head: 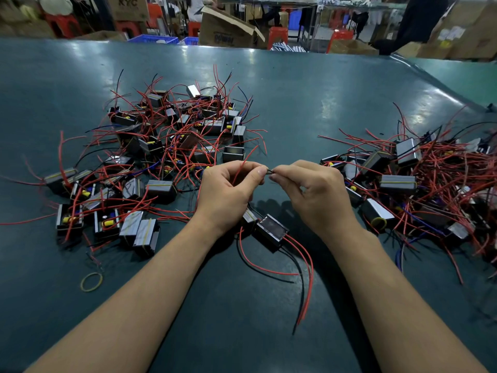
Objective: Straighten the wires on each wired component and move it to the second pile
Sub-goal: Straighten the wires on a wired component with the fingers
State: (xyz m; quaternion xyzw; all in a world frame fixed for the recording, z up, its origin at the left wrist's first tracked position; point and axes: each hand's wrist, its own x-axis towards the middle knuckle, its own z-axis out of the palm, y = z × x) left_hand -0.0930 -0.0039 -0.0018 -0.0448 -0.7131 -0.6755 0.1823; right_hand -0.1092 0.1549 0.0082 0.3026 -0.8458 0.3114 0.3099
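Fingers [259, 172] of the left hand [228, 192] curled, thumb and forefinger pinched on a dark wire [269, 171], red wires [243, 164] threading through the same fist. Right hand [312, 195] likewise closed, fingertips [275, 175] nipping the other end of that short dark stretch, just beside the left thumb. Below and between the wrists, one wired component [270, 232] lying on the green table [322, 103], red and black leads trailing toward the near edge, some running up under the hands. Further out, a large pile [161, 157] on the left and another pile [419, 184] on the right, both tangled; which counts as the second, not clear from here. Judging by both heaps being well stocked, somewhere mid-task: this piece in straightening, not yet moved, many more to go. Loose rubber band [91, 282] near the left forearm
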